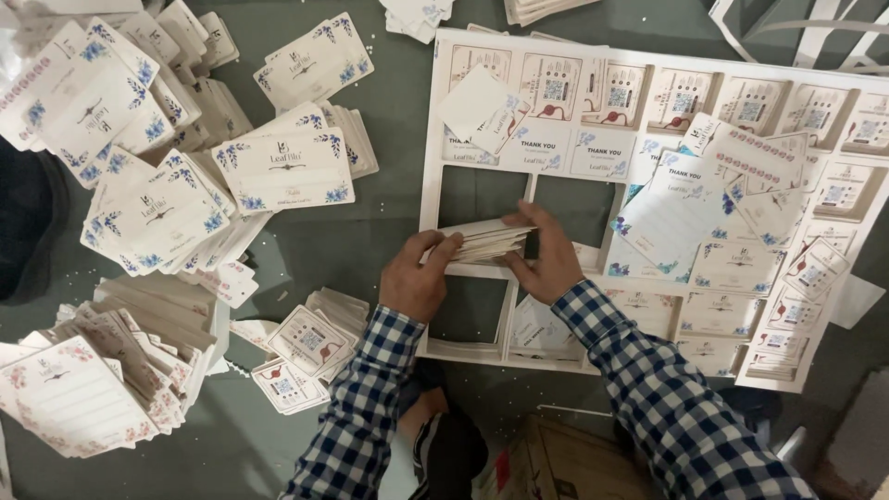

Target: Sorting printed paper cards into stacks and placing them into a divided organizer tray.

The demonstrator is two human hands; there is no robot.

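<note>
A large white die-cut sheet point(431, 130) spreads across the dark green work surface point(389, 241) before you, several of its windows punched out and bare, others still filled with small printed cards and loose floral cards lying over its right half. To your left, heaps of blue-flowered cards point(278, 167) and pink-flowered cards point(74, 398) crowd the surface. Your left hand point(417, 278) and right hand point(546, 255), in checked sleeves, close from either side on a small stack of cards point(482, 241), held just above the sheet's empty windows.
</note>
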